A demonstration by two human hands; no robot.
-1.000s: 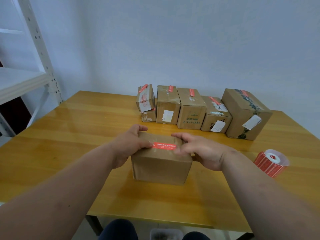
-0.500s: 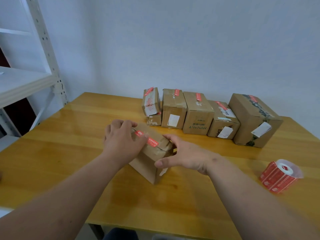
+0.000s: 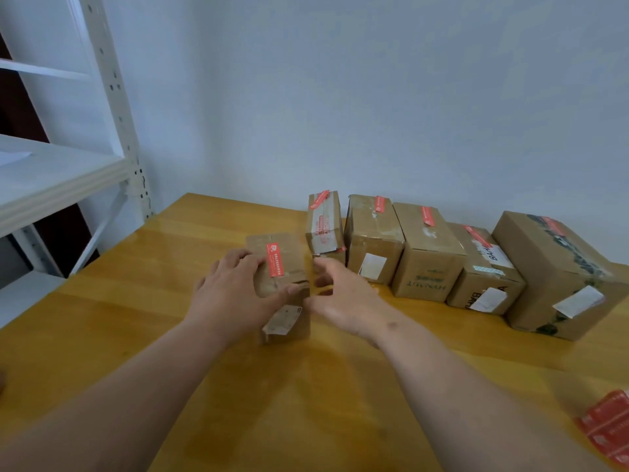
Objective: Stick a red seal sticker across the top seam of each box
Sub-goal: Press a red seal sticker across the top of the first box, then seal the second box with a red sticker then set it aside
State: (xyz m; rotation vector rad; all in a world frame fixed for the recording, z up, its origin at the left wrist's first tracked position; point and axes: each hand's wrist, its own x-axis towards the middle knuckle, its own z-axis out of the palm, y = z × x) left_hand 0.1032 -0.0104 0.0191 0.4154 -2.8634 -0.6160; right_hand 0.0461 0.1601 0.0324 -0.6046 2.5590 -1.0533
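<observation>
Arms reach out from the bottom of the view over a shiny wooden table (image 3: pixel 143 301). At the near right edge sits part of a roll of red seal stickers (image 3: pixel 609 427), cut off by the side of the view. Farther out, the left hand (image 3: pixel 235 294) lies on the left side and top of a small brown cardboard box (image 3: pixel 286 301), with its fingers bent over the top and its thumb on the near edge. The right hand (image 3: pixel 343 298) is just beside the right side of the box, with its fingers loosely curled; I cannot tell if it touches the box. A red seal sticker (image 3: pixel 275 259) is stuck across the top of this box. Behind it, near the wall, five more boxes (image 3: pixel 429 253) stand side by side in a row, each with a red sticker on top. A white metal shelf (image 3: pixel 61 175) stands at the far left.
</observation>
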